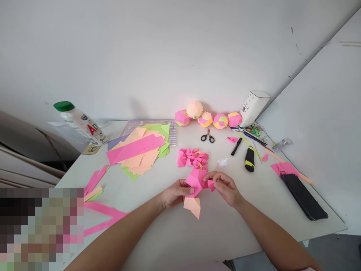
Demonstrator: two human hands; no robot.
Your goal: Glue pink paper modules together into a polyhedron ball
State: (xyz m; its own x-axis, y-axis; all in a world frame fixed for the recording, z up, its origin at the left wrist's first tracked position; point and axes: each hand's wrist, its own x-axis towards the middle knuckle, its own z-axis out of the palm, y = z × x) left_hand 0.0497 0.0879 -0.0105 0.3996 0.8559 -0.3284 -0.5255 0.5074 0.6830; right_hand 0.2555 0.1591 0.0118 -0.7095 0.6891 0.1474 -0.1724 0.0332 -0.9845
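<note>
My left hand (177, 192) grips a pink folded-paper model (194, 182) from its left side, thumb on the front face. A peach paper piece (193, 206) sticks out below the model. At the model's right side, my right hand (225, 186) pinches a small pink folded paper piece (211, 185) between thumb and fingers. Whether that piece is joined to the model I cannot tell. Just behind my hands lies a cluster of pink folded paper pieces (188, 156).
Finished paper balls (220, 121) line the wall. Scissors (208, 137), a black pen (236, 146), a utility knife (249, 159) and a phone (304, 195) lie behind and to the right. Paper sheets (135, 148) and a bottle (81, 122) are at left.
</note>
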